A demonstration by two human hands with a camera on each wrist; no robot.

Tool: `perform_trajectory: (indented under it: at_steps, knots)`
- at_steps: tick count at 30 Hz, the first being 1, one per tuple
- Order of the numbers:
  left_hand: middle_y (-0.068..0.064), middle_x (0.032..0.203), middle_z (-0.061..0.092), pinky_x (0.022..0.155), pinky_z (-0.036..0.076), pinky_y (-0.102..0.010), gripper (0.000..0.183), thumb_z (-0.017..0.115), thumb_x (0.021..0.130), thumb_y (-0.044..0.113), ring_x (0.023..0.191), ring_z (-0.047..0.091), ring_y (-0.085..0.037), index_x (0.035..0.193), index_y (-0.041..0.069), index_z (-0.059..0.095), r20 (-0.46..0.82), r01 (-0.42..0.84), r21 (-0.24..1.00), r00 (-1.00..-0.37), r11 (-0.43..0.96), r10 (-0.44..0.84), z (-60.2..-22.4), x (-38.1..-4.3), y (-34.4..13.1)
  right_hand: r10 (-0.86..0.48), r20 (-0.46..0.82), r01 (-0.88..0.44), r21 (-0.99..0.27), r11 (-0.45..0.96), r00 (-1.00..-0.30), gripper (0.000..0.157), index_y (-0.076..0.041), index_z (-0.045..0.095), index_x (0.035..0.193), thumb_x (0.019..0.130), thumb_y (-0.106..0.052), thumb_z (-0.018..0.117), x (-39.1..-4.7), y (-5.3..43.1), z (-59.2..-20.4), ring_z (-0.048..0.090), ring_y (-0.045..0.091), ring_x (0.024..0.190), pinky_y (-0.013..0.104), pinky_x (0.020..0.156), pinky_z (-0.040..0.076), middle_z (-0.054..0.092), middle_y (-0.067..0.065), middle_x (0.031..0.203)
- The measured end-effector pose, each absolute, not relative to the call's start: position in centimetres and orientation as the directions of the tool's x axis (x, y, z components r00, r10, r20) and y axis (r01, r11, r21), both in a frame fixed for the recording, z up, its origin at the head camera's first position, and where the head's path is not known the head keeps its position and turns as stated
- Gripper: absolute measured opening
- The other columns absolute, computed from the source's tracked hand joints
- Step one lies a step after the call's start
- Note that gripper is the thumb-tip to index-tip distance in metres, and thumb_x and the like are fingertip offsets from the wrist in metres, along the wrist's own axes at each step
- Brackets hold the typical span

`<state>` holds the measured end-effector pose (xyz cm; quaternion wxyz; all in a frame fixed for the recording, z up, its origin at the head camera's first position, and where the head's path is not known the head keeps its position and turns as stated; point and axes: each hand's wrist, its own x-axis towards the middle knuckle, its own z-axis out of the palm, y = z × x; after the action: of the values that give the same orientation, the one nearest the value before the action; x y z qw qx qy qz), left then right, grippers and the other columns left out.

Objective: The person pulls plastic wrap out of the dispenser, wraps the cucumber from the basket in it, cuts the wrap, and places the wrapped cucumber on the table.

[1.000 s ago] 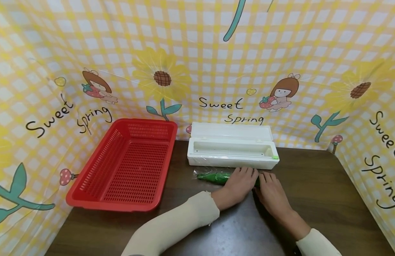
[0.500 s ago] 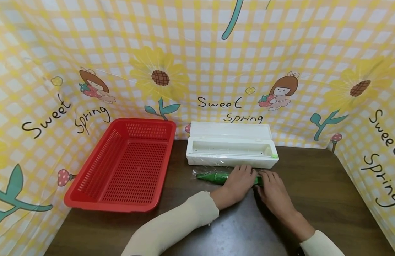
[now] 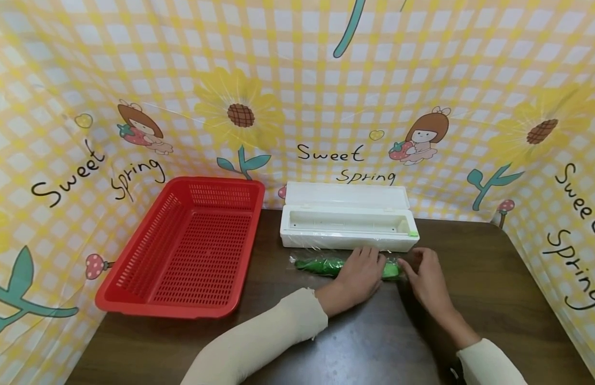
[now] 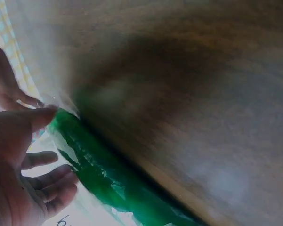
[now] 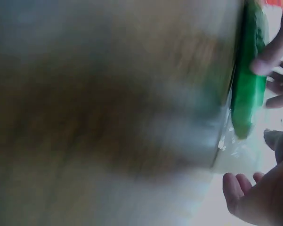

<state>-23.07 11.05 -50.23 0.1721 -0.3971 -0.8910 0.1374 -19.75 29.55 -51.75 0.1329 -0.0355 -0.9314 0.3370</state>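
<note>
A long green cucumber (image 3: 319,266), wrapped in clear plastic film, lies on the table in front of a white cling film box (image 3: 350,240). My left hand (image 3: 359,275) grips it right of its middle, thumb on the near side and fingers on the far side. The paler cut-looking end of the cucumber (image 5: 244,120) shows past that hand in the right wrist view, with clear film (image 5: 238,160) extending beyond it. My right hand (image 3: 428,280) is at this film's end, thumb and fingers spread apart, off the cucumber itself.
A red slotted basket (image 3: 246,256) stands on the left of the brown table (image 3: 490,299). The film box's lid (image 3: 345,195) is raised at the back, against a yellow checked cloth (image 3: 297,96). A green tab (image 3: 413,233) sits at the box's right end.
My right hand has moved right, off the cucumber's end to the loose film, and its fingers have spread. The cucumber's right end now shows. My left hand stays in place.
</note>
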Motion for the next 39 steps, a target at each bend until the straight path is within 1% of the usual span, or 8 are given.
perform_trajectory:
  at_steps: [5,9,18,21,24,29,34,39]
  knots:
    - [0.000,0.107,0.059,0.080,0.051,-0.027,0.024,0.053,0.105,0.032,0.095,0.057,-0.014,0.121,0.016,0.063,0.302,0.736,-0.274,-0.546,0.619,0.782,-48.6,-24.0,11.8,0.283,0.072,0.100,-0.829,0.550,-0.956,0.065,0.010,0.035,0.145,0.102,-0.028,0.064,-21.5,30.7,-51.9,0.052,0.044,0.129,0.053,0.110,0.044,0.048,0.031,0.138]
    - [0.000,0.109,0.060,0.079,0.051,-0.025,0.025,0.059,0.101,0.019,0.094,0.057,-0.014,0.125,0.012,0.060,0.298,0.758,-0.140,-0.581,0.637,0.757,-46.3,-25.2,12.6,0.291,0.082,0.081,-0.859,0.505,-0.953,0.066,0.006,0.037,0.149,0.100,-0.027,0.067,-22.8,31.7,-52.4,0.051,0.040,0.137,0.048,0.112,0.044,0.051,0.028,0.145]
    - [-0.003,0.127,0.069,0.092,0.055,-0.028,0.033,0.051,0.107,0.019,0.111,0.066,-0.018,0.138,0.010,0.059,0.173,0.726,0.120,-0.687,0.677,0.705,-43.5,-28.3,13.7,0.218,0.093,0.028,-0.868,0.495,-0.972,0.071,0.001,0.039,0.154,0.097,-0.027,0.070,-24.1,33.4,-52.9,0.054,0.041,0.136,-0.001,0.085,0.040,0.053,0.028,0.148]
    - [-0.004,0.130,0.068,0.097,0.053,-0.027,0.035,0.050,0.108,0.018,0.117,0.065,-0.017,0.141,0.010,0.057,0.116,0.716,0.209,-0.694,0.666,0.711,-42.9,-29.1,14.4,0.214,0.107,0.010,-0.874,0.487,-0.971,0.068,0.001,0.042,0.154,0.098,-0.026,0.070,-24.5,33.7,-53.1,0.057,0.036,0.132,-0.001,0.084,0.042,0.056,0.028,0.145]
    - [-0.004,0.132,0.067,0.100,0.052,-0.026,0.035,0.051,0.107,0.017,0.122,0.064,-0.016,0.142,0.011,0.056,0.072,0.709,0.255,-0.693,0.658,0.718,-42.4,-29.9,15.4,0.211,0.141,-0.020,-0.873,0.488,-0.967,0.060,0.002,0.049,0.149,0.098,-0.022,0.070,-24.9,34.0,-53.4,0.065,0.012,0.118,0.002,0.082,0.046,0.062,0.027,0.138]
    - [-0.003,0.134,0.067,0.102,0.051,-0.025,0.034,0.055,0.105,0.014,0.124,0.063,-0.015,0.139,0.010,0.059,0.033,0.742,0.207,-0.656,0.637,0.754,-42.4,-30.7,17.0,0.180,0.200,-0.085,-0.862,0.499,-0.963,0.050,0.007,0.057,0.140,0.097,-0.015,0.071,-25.4,34.3,-53.9,0.054,-0.023,0.095,0.003,0.079,0.048,0.068,0.030,0.126]
    - [-0.002,0.128,0.068,0.100,0.051,-0.023,0.030,0.056,0.105,0.015,0.119,0.064,-0.014,0.134,0.010,0.062,0.005,0.762,0.180,-0.633,0.622,0.774,-42.7,-31.3,18.6,0.149,0.236,-0.105,-0.801,0.590,-0.960,0.048,0.001,0.061,0.138,0.098,-0.024,0.070,-25.4,34.3,-53.9,0.056,-0.018,0.090,0.005,0.078,0.046,0.074,0.022,0.116]
    - [-0.002,0.117,0.067,0.091,0.052,-0.022,0.024,0.055,0.105,0.014,0.108,0.064,-0.012,0.127,0.010,0.065,-0.032,0.775,0.135,-0.619,0.617,0.785,-42.4,-31.5,20.0,0.119,0.261,-0.107,-0.710,0.696,-0.958,0.046,-0.003,0.060,0.142,0.102,-0.026,0.064,-25.1,34.0,-53.6,0.065,0.010,0.087,0.021,0.076,0.051,0.076,0.018,0.105]
